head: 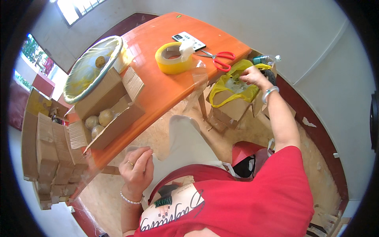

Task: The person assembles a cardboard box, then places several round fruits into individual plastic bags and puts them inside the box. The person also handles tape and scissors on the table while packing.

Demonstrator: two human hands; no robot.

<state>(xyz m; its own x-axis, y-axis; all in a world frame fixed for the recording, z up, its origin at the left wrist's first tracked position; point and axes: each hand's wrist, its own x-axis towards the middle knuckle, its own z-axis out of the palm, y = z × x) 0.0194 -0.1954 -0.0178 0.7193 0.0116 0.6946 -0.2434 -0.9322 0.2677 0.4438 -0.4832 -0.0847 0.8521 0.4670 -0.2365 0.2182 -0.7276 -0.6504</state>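
My right hand (255,77) reaches over a yellow plastic bag (217,94) with crumpled clear plastic (236,85) inside. The bag lines a cardboard box (234,105) beside the table. Its fingers are bunched, and their tips are too small to tell whether they grip anything. My left hand (136,167) hovers above my lap with curled fingers; what may lie between them is hidden. Ahead of it, on the table's near left edge, stands an open cardboard box (115,127) holding several round balls wrapped in clear film (106,117).
The orange table (154,103) carries a large yellow tape roll (174,66), red-handled scissors (223,59), a phone (189,41) and a cloth-lined round basket (88,74) with one brown round item (100,61). Cardboard boxes (49,151) are stacked left. A plastic bottle (263,60) lies beyond the bag.
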